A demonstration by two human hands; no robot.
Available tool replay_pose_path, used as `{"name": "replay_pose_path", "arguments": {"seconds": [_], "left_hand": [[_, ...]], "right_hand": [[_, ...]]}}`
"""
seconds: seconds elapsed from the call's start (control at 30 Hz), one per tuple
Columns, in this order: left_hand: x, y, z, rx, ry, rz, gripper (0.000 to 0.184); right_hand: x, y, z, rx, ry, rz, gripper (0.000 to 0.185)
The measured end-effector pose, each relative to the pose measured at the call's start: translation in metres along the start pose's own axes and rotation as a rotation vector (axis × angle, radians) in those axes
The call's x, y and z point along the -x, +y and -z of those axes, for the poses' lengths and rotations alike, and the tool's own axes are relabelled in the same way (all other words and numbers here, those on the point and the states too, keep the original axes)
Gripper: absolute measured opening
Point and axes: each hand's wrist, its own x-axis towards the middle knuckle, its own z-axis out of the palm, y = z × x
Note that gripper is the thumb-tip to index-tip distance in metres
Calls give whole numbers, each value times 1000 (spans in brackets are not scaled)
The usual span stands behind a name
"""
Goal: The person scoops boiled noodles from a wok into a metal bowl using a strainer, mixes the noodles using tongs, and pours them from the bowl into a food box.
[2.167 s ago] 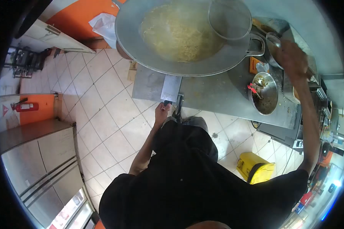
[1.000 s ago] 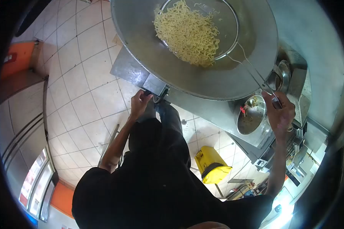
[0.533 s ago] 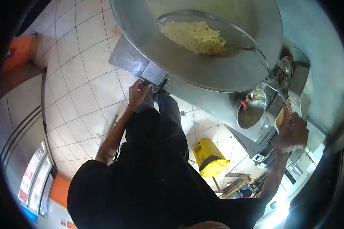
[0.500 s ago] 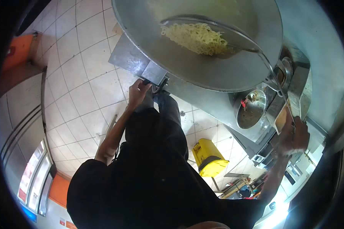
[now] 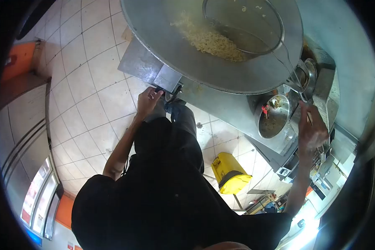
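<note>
A large metal wok (image 5: 166,50) fills the top of the view, with cloudy liquid and yellow noodles (image 5: 212,43) along its near side. My right hand (image 5: 312,127) is closed round the handle of a round wire strainer (image 5: 282,27), whose basket is in the wok, just right of the noodles. At the front edge of the metal counter, my left hand (image 5: 149,102) is closed on the dark handle of a flat metal blade (image 5: 167,78), which lies partly under the wok's rim.
A steel bowl (image 5: 274,121) with a red object and food bits sits right of the wok on the counter (image 5: 221,100). Metal dishes (image 5: 309,75) stand behind it. A yellow bin (image 5: 231,173) is on the tiled floor below.
The strainer was tilted with noodles at its basket; now its round mouth faces up, further right, and the noodles lie in the wok. My right hand has moved up and slightly left.
</note>
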Motion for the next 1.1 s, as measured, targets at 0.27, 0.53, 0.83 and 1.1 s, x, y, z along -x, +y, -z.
{"name": "replay_pose_path", "arguments": {"seconds": [0.27, 0.53, 0.83, 1.1], "left_hand": [[15, 39, 38, 237, 316, -37, 20], [33, 179, 125, 359, 451, -310, 9], [5, 306, 137, -501, -50, -986, 30], [-33, 312, 95, -845, -209, -1050, 20]], "right_hand": [[-17, -19, 4, -199, -216, -68, 17], [-6, 0, 7, -524, -362, -272, 16], [3, -1, 18, -460, -343, -274, 26], [1, -8, 32, -390, -333, -249, 22]]}}
